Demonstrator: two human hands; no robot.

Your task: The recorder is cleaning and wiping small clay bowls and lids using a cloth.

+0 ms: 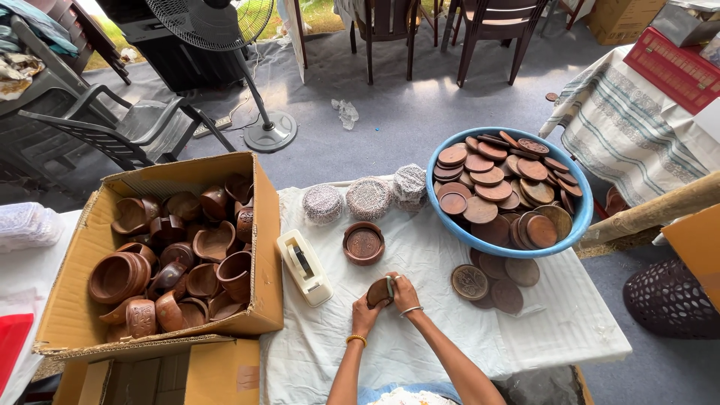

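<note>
A grey-floored work area is seen from above, with a pedestal fan (225,45), plastic chairs (127,127) and dark wooden chairs (442,30) at the back. In the foreground a counter (570,322) is covered by a white cloth. On it, to the left, a cardboard box (259,247) is filled with turned wooden bowls (180,262); beside the box a cream tape dispenser (304,266) lies. A blue basin (581,217) heaped with round wooden lids (502,187) stands to the right, and a few loose discs (491,281) lie just in front of it. Three wrapped bundles (367,196) are lined up at the far edge, with a single carved round piece (364,242) near them.

A small dark wooden piece (377,292) is held near the middle of the counter, just above the cloth. The left hand (365,309) is closed around its lower side, and the right hand (405,294) is closed on its upper edge, where a pale strip, perhaps tape, is pinched.

The step in hand appears to be a taping or wrapping of this piece. A firm hold by the left hand would be called for while the strip is pressed down by the right.
</note>
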